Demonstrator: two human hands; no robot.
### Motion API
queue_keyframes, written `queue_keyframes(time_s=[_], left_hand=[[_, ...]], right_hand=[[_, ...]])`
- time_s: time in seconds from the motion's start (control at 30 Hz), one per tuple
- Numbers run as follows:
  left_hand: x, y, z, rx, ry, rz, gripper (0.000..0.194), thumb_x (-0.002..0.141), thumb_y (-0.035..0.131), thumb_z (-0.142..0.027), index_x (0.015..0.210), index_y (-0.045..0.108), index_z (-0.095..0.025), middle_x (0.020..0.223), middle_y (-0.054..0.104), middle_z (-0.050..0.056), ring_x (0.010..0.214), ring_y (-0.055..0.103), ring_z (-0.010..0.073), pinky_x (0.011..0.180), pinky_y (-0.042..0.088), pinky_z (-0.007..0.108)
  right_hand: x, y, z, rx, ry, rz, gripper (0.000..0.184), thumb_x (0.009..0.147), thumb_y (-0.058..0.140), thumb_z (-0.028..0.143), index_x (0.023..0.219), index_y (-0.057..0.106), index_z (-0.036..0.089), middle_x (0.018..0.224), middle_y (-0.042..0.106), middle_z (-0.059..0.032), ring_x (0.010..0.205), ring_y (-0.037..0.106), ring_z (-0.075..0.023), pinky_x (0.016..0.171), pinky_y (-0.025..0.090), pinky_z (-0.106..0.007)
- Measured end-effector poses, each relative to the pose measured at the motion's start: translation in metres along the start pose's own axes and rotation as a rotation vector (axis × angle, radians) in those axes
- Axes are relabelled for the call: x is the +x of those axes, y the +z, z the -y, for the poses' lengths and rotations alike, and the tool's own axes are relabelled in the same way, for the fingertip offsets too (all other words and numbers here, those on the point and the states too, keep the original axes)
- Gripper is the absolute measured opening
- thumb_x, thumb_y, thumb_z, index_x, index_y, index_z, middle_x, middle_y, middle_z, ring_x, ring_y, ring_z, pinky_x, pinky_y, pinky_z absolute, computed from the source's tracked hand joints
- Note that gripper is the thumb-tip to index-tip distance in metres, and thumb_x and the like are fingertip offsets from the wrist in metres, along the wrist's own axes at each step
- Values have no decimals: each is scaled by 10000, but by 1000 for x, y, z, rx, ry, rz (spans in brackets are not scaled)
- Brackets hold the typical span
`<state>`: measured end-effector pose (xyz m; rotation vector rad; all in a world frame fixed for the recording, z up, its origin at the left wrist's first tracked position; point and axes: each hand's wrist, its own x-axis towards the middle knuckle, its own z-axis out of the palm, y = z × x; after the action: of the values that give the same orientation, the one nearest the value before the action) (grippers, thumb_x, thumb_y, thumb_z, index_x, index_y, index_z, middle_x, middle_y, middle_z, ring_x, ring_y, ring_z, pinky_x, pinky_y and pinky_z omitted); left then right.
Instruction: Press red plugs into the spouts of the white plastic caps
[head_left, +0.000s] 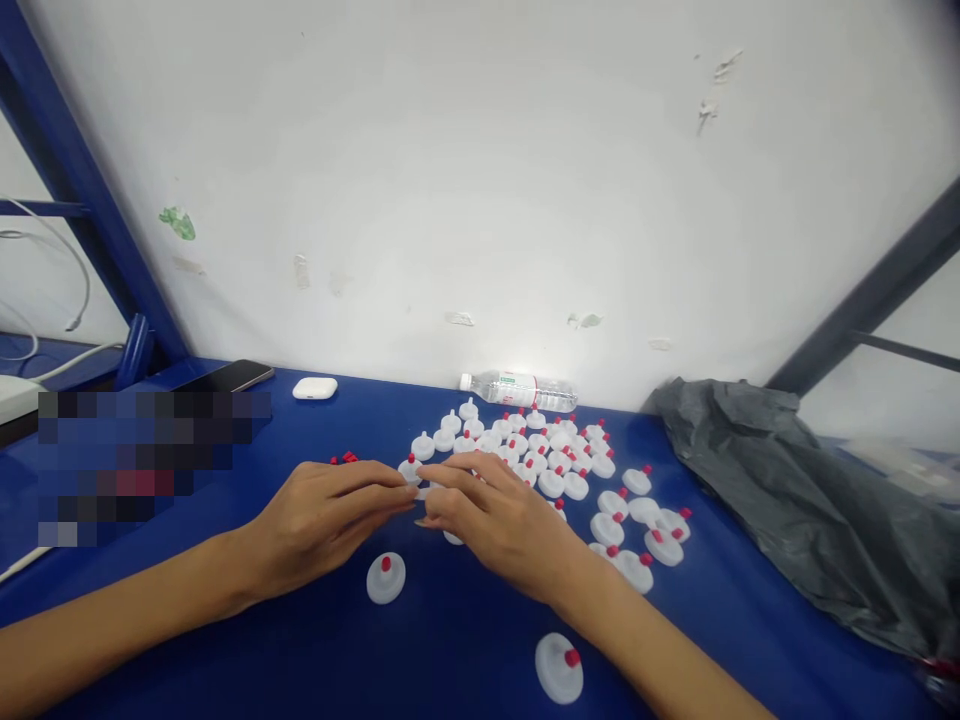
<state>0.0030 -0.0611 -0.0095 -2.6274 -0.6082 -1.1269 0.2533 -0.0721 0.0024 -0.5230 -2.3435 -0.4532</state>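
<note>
My left hand [337, 510] and my right hand [491, 508] meet fingertip to fingertip above the blue table. Between their closed fingertips a white plastic piece [424, 492] shows, mostly hidden; it looks like one of the white nozzle lids around it. Just behind the left fingertips is a white nozzle lid [409, 472] with a red tip. Nearer to me lie a red-tipped lid [385, 580] under the hands and another red-tipped lid [559, 668] by my right forearm. Several small red caps [346, 458] lie behind my left hand.
A crowd of white lids [551, 483], most red-tipped, spreads behind and right of my right hand. Several untipped lids [444, 438] stand at its left. By the wall are a lying water bottle [517, 388], a white case [315, 388] and a phone [244, 375]. A dark plastic bag [787, 500] lies right.
</note>
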Motion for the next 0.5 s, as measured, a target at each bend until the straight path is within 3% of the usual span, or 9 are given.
queue_keyframes(time_s=[0.2, 0.33, 0.5], left_hand=[[0, -1, 0, -43, 10, -55, 135, 977, 657, -184, 1107, 672, -219, 922, 809, 17, 760, 779, 136, 717, 607, 200], [1, -3, -3, -69, -2, -88, 208, 973, 660, -177, 1163, 676, -260, 941, 820, -1, 778, 790, 139, 713, 624, 206], [1, -3, -3, -128, 16, -48, 308, 986, 595, -125, 1251, 667, -266, 1024, 812, 28, 853, 789, 142, 710, 605, 185]], right_hand=[[4, -4, 5, 2, -18, -66, 96, 1026, 579, 244, 1007, 650, 182, 1127, 755, -74, 995, 705, -185, 868, 586, -321], [5, -8, 6, 27, 2, -19, 115, 1031, 545, 183, 1047, 657, 166, 1214, 733, -118, 1069, 713, -177, 945, 584, -298], [3, -8, 3, -28, -29, -7, 182, 1000, 537, 94, 1059, 678, 194, 1211, 742, -79, 1168, 683, -169, 1027, 564, -305]])
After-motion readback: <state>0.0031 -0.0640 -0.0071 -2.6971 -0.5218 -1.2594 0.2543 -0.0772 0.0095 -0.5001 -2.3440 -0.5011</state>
